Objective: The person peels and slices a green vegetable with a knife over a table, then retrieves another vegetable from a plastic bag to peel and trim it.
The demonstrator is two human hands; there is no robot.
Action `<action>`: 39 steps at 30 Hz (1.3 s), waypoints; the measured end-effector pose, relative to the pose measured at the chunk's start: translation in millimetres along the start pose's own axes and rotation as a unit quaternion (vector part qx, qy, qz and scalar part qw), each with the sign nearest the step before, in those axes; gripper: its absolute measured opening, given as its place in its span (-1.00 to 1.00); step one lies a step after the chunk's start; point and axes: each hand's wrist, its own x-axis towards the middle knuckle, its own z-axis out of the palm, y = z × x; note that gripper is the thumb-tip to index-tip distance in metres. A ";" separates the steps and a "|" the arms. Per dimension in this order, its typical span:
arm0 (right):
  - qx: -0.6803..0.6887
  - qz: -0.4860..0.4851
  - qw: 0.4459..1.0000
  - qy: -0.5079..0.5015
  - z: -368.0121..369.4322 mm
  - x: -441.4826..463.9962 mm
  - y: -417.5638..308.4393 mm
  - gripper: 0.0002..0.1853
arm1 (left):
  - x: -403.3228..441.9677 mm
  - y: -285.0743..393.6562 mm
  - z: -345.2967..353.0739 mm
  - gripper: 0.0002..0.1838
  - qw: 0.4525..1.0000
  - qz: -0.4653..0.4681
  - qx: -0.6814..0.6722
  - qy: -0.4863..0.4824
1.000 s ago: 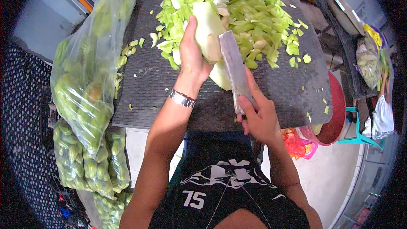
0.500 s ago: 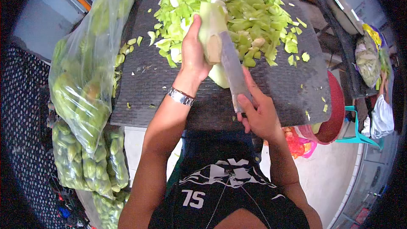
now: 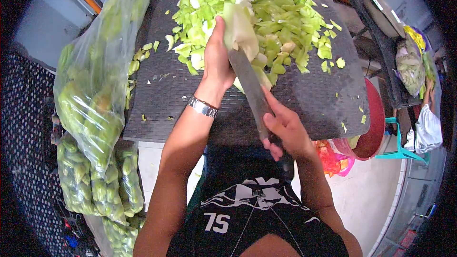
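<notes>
My left hand is closed around a pale green fruit or vegetable, peeled and partly cut, whose exact kind I cannot make out. In my right hand is a knife, its long broad grey blade slanting up to the left. The tip end of the blade lies at the lower cut face of the held piece, close to my left fingers. Just beyond is a large heap of pale green slices. My left palm hides part of the held piece, and my right fingers cover most of the knife handle.
The dark woven-textured tabletop carries scattered scraps. Clear plastic bags of green produce stand along the left. A red tub, a turquoise stool and a pink bag are at the lower right. A dark shelf is farther right.
The knife blade has swung left across the lower end of the held piece, and the tan oval patch there no longer shows. My left hand has barely moved.
</notes>
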 end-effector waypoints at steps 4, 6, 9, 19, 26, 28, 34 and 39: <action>0.011 -0.029 0.999 0.022 4.9 2.3 2.4 -0.32 | 2.6 2.5 -0.5 -0.36 0.999 -0.014 -0.042 -0.011; 0.004 -0.036 0.998 0.051 0.8 0.5 0.7 -0.34 | 7.1 3.4 -4.6 -0.38 0.997 -0.018 -0.078 0.000; -0.147 -0.058 0.974 0.164 -1.4 -0.2 0.0 -0.36 | 10.5 5.8 -10.1 -0.42 0.991 -0.024 -0.128 0.014; -0.496 -0.090 0.835 0.222 17.3 -10.6 -0.3 -0.44 | 6.3 7.3 -15.6 -0.11 0.997 0.016 -0.070 0.002; -0.498 -0.113 0.819 0.261 14.4 -12.7 8.3 -0.45 | 1.1 9.0 -4.1 -0.03 0.997 0.055 -0.056 0.026; -0.497 -0.121 0.817 0.266 14.7 -11.5 9.0 -0.45 | 1.4 9.2 -5.0 -0.02 0.997 0.061 -0.050 0.017; -0.490 -0.130 0.820 0.265 14.2 -7.5 10.0 -0.47 | 1.8 9.1 -6.2 -0.02 0.997 0.070 -0.036 0.022; -0.465 -0.106 0.847 0.236 10.2 -2.8 3.2 -0.48 | -1.8 4.9 -1.5 -0.04 0.996 0.079 -0.048 0.003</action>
